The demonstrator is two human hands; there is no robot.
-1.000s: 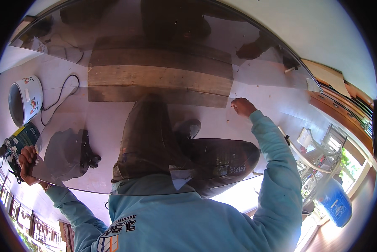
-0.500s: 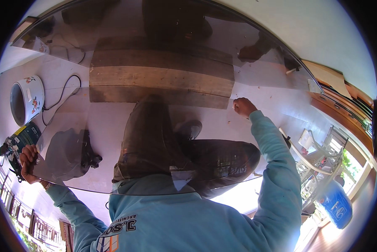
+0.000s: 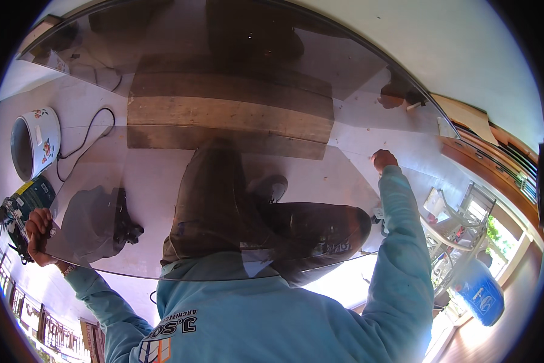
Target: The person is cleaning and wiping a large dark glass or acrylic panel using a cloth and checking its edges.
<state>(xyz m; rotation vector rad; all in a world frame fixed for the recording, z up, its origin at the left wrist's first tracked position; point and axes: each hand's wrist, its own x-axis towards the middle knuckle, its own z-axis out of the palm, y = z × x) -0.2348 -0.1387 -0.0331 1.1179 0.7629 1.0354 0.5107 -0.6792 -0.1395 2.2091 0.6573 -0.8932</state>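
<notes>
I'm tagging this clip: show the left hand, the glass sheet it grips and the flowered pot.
Left hand (image 3: 39, 238): head view, the hand's middle.
Glass sheet (image 3: 223, 209): head view, the pane's middle.
Flowered pot (image 3: 44, 134): head view, outer wall.

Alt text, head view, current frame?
A tinted transparent sheet spans the legs of a person in a light-blue long-sleeved shirt, the bare left hand gripping its left edge. The bare right hand is curled at right, contents unclear; brown wooden planks lie ahead, with a white floral cylindrical pot at left.

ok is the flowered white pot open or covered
Open: the flowered white pot shows its grey inside, with no lid over its mouth.
</notes>
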